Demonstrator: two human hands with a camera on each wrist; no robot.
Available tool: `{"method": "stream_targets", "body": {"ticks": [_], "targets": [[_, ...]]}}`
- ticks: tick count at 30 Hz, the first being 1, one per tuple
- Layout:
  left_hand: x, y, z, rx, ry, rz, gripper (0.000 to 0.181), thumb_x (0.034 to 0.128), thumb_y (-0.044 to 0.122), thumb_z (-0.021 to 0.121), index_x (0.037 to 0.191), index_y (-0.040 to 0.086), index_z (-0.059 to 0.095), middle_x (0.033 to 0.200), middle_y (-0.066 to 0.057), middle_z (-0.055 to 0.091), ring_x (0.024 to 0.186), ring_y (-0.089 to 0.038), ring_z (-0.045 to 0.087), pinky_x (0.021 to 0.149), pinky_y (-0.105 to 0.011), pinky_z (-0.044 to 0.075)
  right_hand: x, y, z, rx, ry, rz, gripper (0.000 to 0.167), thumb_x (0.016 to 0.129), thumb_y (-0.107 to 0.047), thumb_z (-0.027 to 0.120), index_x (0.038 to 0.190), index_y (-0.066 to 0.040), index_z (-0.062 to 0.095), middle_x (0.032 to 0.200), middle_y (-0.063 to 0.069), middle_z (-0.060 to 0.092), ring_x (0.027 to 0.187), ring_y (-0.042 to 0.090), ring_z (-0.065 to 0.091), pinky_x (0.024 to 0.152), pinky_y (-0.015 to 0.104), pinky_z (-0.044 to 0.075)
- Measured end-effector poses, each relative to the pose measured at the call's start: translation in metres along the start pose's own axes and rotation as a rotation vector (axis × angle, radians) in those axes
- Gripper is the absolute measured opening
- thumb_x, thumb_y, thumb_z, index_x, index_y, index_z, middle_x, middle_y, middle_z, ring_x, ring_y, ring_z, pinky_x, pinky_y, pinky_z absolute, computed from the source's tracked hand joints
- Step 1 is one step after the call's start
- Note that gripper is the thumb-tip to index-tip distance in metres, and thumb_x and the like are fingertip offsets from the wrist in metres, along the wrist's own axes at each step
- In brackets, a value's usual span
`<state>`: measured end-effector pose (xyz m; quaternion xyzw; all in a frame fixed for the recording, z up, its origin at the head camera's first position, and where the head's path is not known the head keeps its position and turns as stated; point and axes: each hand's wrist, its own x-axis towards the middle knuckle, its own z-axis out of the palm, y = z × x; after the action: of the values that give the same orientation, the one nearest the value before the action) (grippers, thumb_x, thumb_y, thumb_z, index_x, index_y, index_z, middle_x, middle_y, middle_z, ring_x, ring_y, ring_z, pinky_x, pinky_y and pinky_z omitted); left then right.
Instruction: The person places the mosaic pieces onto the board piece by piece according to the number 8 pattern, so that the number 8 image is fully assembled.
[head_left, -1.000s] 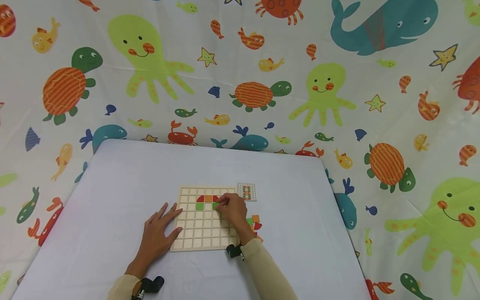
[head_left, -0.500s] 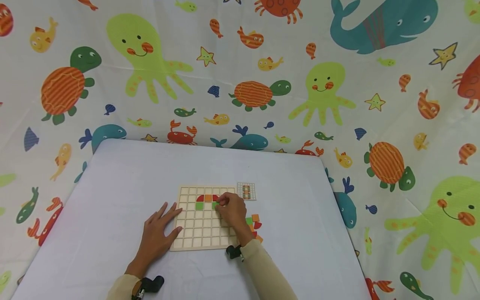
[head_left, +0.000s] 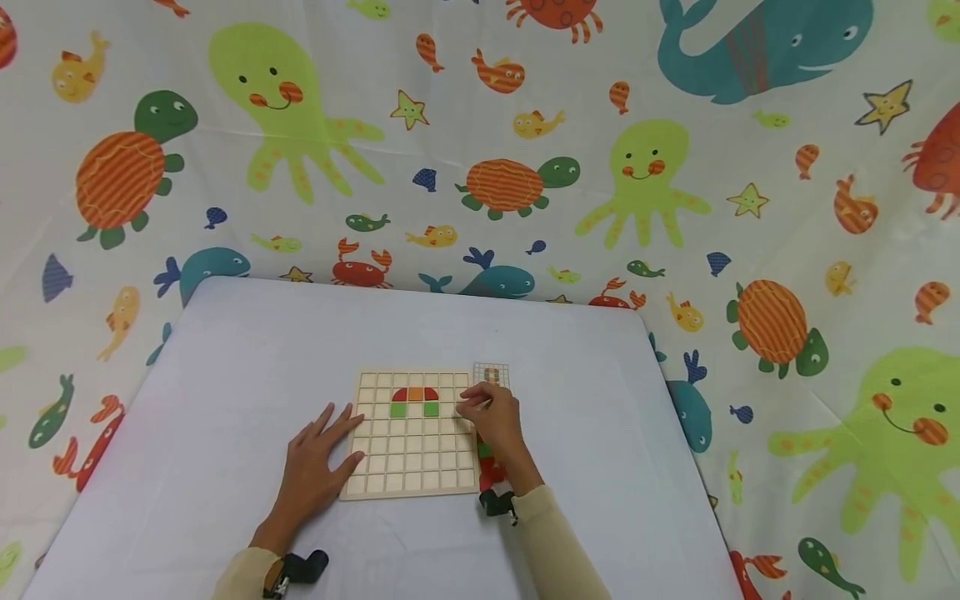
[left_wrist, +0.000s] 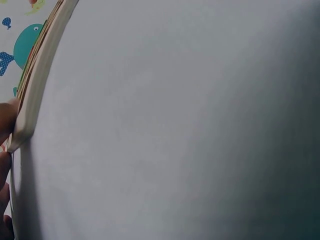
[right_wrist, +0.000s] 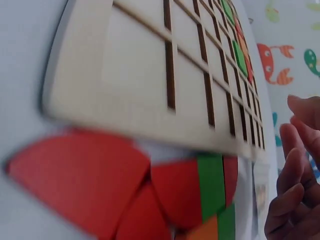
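A wooden grid board [head_left: 412,462] lies on the white table. Near its top a red quarter piece [head_left: 400,394], an orange square [head_left: 416,394] and another red quarter [head_left: 431,393] form a row, with a green square [head_left: 398,409] and a second green square [head_left: 431,408] beneath the two ends. My left hand [head_left: 311,471] rests at the board's left edge, fingers spread. Over the right edge hovers my right hand [head_left: 495,421], fingers bent and holding nothing visible; the right wrist view shows its fingers [right_wrist: 295,175] loosely curled in the air.
A small pattern card [head_left: 491,372] lies beyond my right hand, partly covered by it. Loose red pieces [right_wrist: 80,175], green ones [right_wrist: 211,185] and an orange one [right_wrist: 202,231] lie along the board's right side. A sea-animal curtain [head_left: 450,108] hangs behind the table.
My right hand has moved right, away from the second green square, which now shows fully in its cell. My left hand has stayed in place.
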<state>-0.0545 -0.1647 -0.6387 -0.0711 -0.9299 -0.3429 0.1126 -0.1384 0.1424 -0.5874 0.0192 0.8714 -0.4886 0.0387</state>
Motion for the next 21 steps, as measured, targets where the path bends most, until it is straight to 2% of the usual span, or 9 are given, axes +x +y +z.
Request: {"method": "stream_targets", "body": {"ticks": [7,11,17,21], "targets": [[-0.001,0.0,-0.003,-0.004,0.009,-0.01,0.06,0.0873,0.019,0.083,0.145,0.014,0.066,0.157,-0.019,0.057,0.153,-0.048,0.039,0.112,-0.072,0.03,-0.003,0.014,-0.021,-0.012,0.022,0.069,0.01,0.091,-0.02,0.084,0.101,-0.019,0.08,0.087,-0.001,0.073,0.074,0.017,0.059,0.064,0.027,0.052],[-0.001,-0.001,-0.003,-0.009,0.002,-0.013,0.06,0.0876,0.019,0.083,0.145,0.014,0.066,0.157,-0.019,0.057,0.153,-0.048,0.039,0.113,-0.072,0.029,-0.008,0.021,-0.027,-0.031,0.008,0.095,0.011,0.09,-0.019,0.085,0.1,-0.017,0.08,0.088,0.001,0.074,0.077,0.018,0.059,0.063,0.027,0.052],[-0.001,-0.001,-0.001,-0.012,0.003,-0.003,0.06,0.0876,0.019,0.083,0.145,0.014,0.066,0.156,-0.019,0.057,0.153,-0.048,0.039,0.113,-0.073,0.029,-0.018,0.026,-0.032,-0.151,-0.064,0.134,0.015,0.086,-0.025,0.09,0.096,-0.019,0.082,0.087,-0.003,0.074,0.079,0.017,0.06,0.066,0.028,0.051],[-0.001,-0.002,0.001,-0.015,0.004,0.002,0.06,0.0873,0.019,0.084,0.145,0.014,0.066,0.157,-0.019,0.057,0.153,-0.048,0.039,0.113,-0.072,0.029,-0.024,0.024,-0.033,-0.258,-0.098,0.121,0.017,0.082,-0.028,0.093,0.092,-0.021,0.082,0.086,-0.003,0.072,0.079,0.016,0.062,0.066,0.032,0.05]]}}
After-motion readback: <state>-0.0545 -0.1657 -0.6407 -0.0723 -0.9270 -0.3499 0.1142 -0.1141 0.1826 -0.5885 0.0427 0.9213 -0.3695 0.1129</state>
